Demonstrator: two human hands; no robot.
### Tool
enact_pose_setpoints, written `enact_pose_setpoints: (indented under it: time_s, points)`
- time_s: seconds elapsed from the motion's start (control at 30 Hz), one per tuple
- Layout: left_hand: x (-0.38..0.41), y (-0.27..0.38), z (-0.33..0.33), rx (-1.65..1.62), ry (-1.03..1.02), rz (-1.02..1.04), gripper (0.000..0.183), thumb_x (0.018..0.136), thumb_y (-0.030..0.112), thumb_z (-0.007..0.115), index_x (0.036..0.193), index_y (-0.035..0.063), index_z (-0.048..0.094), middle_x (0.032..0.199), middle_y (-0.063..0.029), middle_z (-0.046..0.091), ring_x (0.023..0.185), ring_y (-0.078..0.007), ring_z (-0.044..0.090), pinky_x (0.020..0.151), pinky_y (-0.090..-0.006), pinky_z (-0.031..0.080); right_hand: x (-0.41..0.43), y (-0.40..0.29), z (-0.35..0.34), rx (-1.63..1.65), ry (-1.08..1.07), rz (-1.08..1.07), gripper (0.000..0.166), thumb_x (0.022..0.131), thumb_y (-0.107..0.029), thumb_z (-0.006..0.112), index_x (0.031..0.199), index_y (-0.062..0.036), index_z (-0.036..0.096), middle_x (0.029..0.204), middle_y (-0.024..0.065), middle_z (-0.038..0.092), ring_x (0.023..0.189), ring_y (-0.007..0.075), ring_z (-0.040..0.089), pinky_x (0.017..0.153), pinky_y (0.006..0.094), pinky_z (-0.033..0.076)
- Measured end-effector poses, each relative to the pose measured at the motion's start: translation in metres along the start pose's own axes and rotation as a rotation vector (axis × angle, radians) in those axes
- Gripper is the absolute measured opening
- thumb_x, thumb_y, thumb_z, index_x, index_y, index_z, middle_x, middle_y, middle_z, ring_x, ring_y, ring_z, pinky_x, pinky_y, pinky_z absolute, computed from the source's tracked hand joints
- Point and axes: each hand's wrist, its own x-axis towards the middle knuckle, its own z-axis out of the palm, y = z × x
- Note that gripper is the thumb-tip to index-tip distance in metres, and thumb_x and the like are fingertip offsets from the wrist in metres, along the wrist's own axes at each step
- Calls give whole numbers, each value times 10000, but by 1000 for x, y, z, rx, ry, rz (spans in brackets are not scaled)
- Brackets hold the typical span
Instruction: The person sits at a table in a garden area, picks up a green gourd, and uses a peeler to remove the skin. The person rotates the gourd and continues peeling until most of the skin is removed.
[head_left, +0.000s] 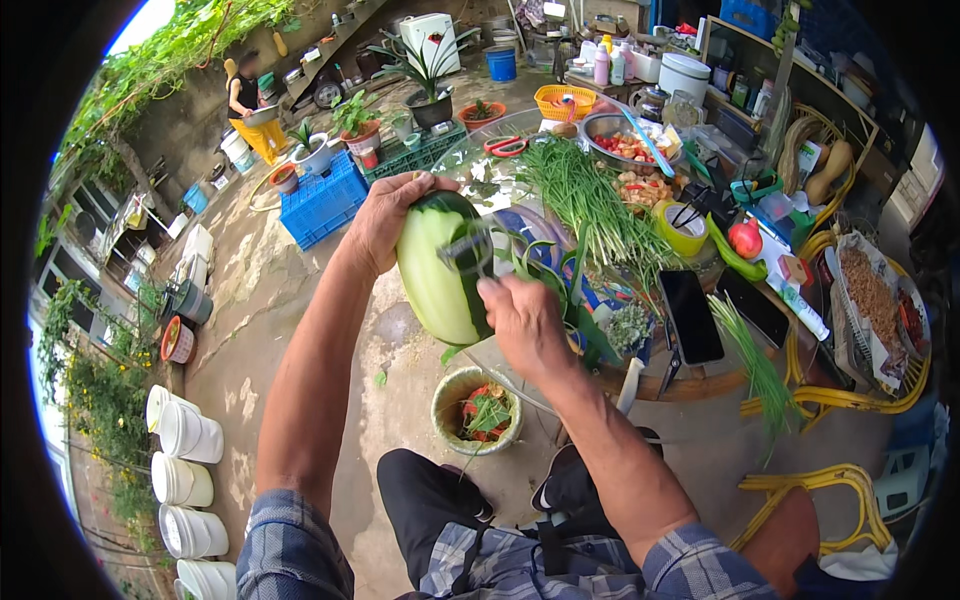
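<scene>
My left hand (386, 217) grips the upper left end of a large oblong green gourd or melon (435, 270), held up in the air beside the round glass table (517, 375). Much of the gourd's facing side is pale and peeled, with dark green skin along its right side and top. My right hand (525, 322) is closed around a peeler (469, 251), whose blurred head lies over the gourd. Long strips of green peel (574, 277) are just beyond my right hand. Under the gourd, on the ground, stands a bucket (442, 420) with red and green scraps in it.
Green chives (577, 187), red scissors (506, 145), a steel bowl of chopped red food (630, 139), yellow tape (681, 227), a phone (690, 315) and a knife (630, 384) lie on the table. A blue crate (326, 199) stands beyond; a person (251, 105) holds a basin farther off.
</scene>
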Motion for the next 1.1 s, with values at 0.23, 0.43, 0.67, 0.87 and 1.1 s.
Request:
enact_pose_setpoints:
  time_s: [0.23,0.43,0.67,0.87,1.1]
  points:
    - [6,-22,-46,-165,127,-45,341,1025,248,456,1141,-20,632,1019,-131,702,864,-229,690,818,-372,570,-41,46,5,-159,-35,-104,248,969,-210,546,927,24,617,699,166,622,622,309,623,624,428,481]
    - [6,-36,-64,-310,148,-97,351,1027,275,452,1158,-3,622,1038,-137,697,874,-246,688,818,-392,568,-47,58,-8,-556,-104,-335,238,923,-189,579,931,44,627,797,241,628,726,400,623,678,485,483]
    - [7,-41,-64,-279,197,-57,337,1033,247,442,1132,-7,639,1007,-142,698,859,-247,691,798,-386,575,-47,39,-19,-517,-249,87,374,916,-265,596,726,49,669,716,262,633,679,433,634,661,480,518]
    - [-11,-46,-78,-373,127,35,335,1015,262,482,1120,-12,644,1070,-164,699,926,-254,695,841,-388,572,-37,33,-37,67,-250,521,351,954,-285,562,776,16,588,618,132,576,443,240,504,438,364,414]
    - [-7,17,-9,144,-232,61,385,970,284,501,1121,-35,656,1077,-142,694,966,-217,674,916,-339,527,-12,1,-46,468,-114,491,344,964,-348,559,796,-48,558,614,4,520,407,46,409,352,208,308]
